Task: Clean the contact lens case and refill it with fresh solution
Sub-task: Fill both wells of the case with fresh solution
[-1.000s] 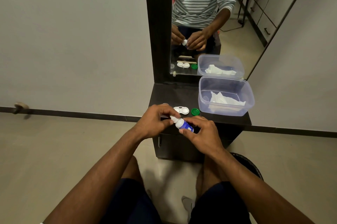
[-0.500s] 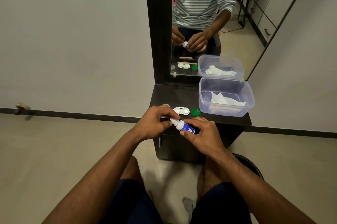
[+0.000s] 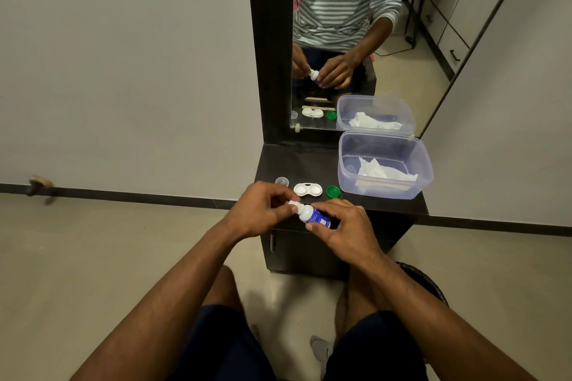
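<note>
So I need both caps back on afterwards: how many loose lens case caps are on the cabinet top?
2. A clear cap lies left of the open lens case, near the left hand; a green cap lies right of it, beside the plastic container. Others may be hidden behind the hands.

At frame centre, a white solution bottle point(image 3: 311, 216) with a blue label. Behind it, a white lens case point(image 3: 307, 189), a green cap point(image 3: 333, 191), a translucent bluish tub point(image 3: 383, 191) holding white tissue point(image 3: 382, 170). The bench point(image 3: 297, 160) is near-black. Upper centre, the mirror point(image 3: 356, 40) shows a grey-and-white striped shirt.
</note>
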